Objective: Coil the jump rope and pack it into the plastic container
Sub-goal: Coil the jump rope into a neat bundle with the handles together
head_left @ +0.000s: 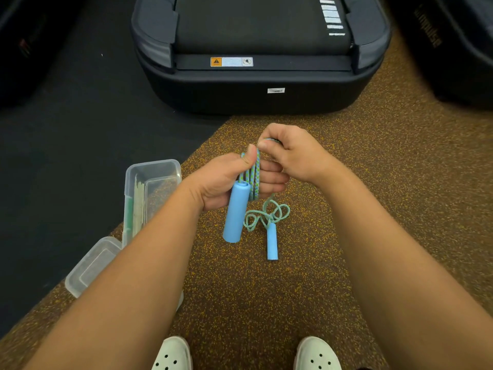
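Left hand point(234, 180) clamps coiled blue-green braided jump rope point(253, 177) as anchor; right hand point(290, 153) pinches next loop, feeding wraps.

The left hand point(226, 180) grips several loops of jump rope point(253, 177), thumb pressed over them, one blue handle point(236, 212) hanging below its fingers. The right hand point(290, 153) pinches the rope just above the left thumb. Slack rope and the second handle point(272, 241) lie on the floor beneath the fingers.
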A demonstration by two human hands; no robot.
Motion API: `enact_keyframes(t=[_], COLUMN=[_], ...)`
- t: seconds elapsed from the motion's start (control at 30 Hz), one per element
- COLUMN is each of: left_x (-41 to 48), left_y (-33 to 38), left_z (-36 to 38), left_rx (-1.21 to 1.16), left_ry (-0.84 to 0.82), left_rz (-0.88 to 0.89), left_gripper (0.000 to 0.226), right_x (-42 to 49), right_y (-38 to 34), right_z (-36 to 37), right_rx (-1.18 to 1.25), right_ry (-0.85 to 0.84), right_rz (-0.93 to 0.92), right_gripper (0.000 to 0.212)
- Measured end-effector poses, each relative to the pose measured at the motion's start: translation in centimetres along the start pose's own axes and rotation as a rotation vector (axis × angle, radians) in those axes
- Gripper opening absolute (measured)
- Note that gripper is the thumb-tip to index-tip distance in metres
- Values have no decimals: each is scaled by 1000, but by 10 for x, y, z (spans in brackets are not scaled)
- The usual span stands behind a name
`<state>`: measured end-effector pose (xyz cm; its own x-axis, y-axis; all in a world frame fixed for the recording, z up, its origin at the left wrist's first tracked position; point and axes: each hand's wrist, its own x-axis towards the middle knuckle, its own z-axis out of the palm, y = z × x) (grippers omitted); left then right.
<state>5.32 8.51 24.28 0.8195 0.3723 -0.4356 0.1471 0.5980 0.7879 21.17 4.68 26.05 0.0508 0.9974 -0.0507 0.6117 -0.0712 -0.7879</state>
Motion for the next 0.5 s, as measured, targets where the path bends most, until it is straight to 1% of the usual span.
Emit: enact_keyframes(t=[0.13, 0.23, 0.4, 0.47, 0.5], left_x=[-4, -5, -4, -4, -5], left_y=[5, 6, 6, 7, 7], left_z=[-1, -2, -4, -5, -5], left_rx=[-61, -102, -168, -187, -207], left_ry=[-54, -96, -116, -113, -100], left_rz=[30, 65, 122, 158, 177], left_gripper=[62, 61, 66, 67, 66], right_x=[-3, -7, -10, -12, -13], right_y=[6, 12, 20, 24, 27], right_z=[3, 6, 15, 22, 24], right_rx=[315, 501, 596, 548, 507], right_ry=[14, -25, -126, -152, -169], right_rz=[48, 104, 222, 260, 271], right_gripper=[14, 16, 27, 29, 26])
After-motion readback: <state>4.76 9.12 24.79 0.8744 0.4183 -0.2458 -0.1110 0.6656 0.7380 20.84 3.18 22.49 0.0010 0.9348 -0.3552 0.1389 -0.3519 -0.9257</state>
